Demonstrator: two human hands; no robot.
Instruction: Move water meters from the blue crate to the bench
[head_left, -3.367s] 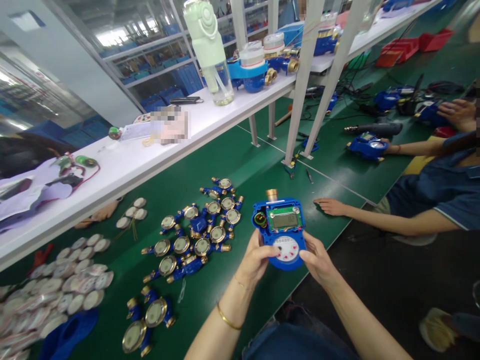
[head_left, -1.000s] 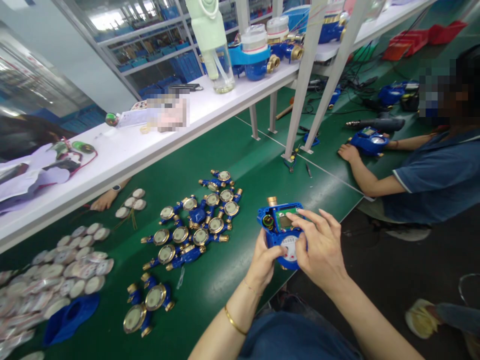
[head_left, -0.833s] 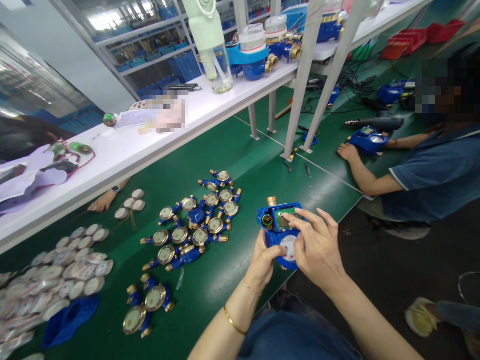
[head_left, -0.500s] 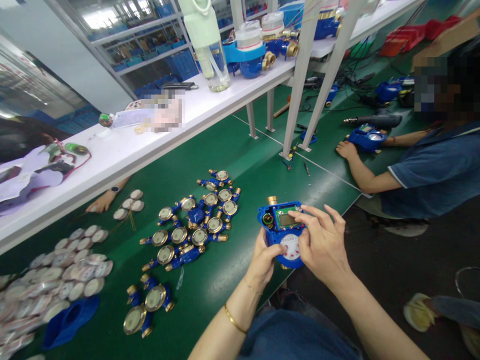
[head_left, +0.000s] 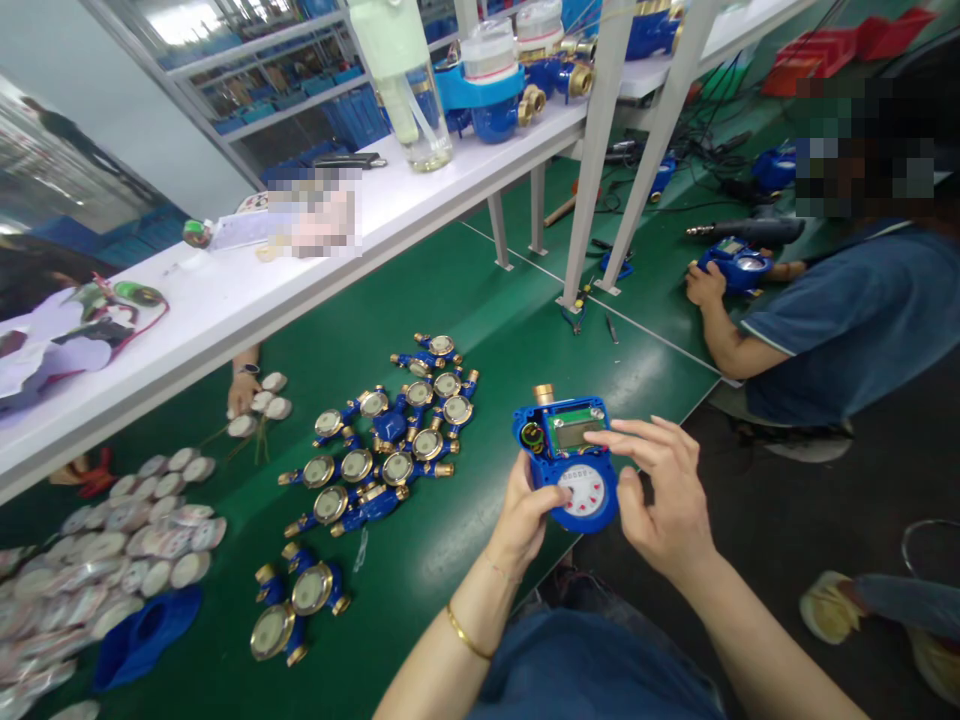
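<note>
A blue water meter (head_left: 602, 500) with a white dial, a green circuit board and a small grey display is held above the table's front edge. Its brass connector points away from me. My left hand (head_left: 527, 508) grips the meter's left side, the thumb lying over the dial. At the meter's right side is my right hand (head_left: 664, 485), fingers stretched out and apart; the index fingertip is at the display's edge, and I cannot tell whether it touches. Several blue and brass meter bodies (head_left: 356, 465) lie on the green table to the left.
White round parts (head_left: 150, 540) are piled at left beside a blue cover (head_left: 146, 640). Another person's hand (head_left: 242, 390) reaches under the white shelf (head_left: 420, 205). Metal posts (head_left: 592, 160) stand ahead. At right, a co-worker (head_left: 847, 310) handles another blue meter (head_left: 739, 265).
My right hand has drawn slightly right, uncovering more of the display and dial. My left hand keeps its hold. The other person's hand at left has shifted toward the white round parts.
</note>
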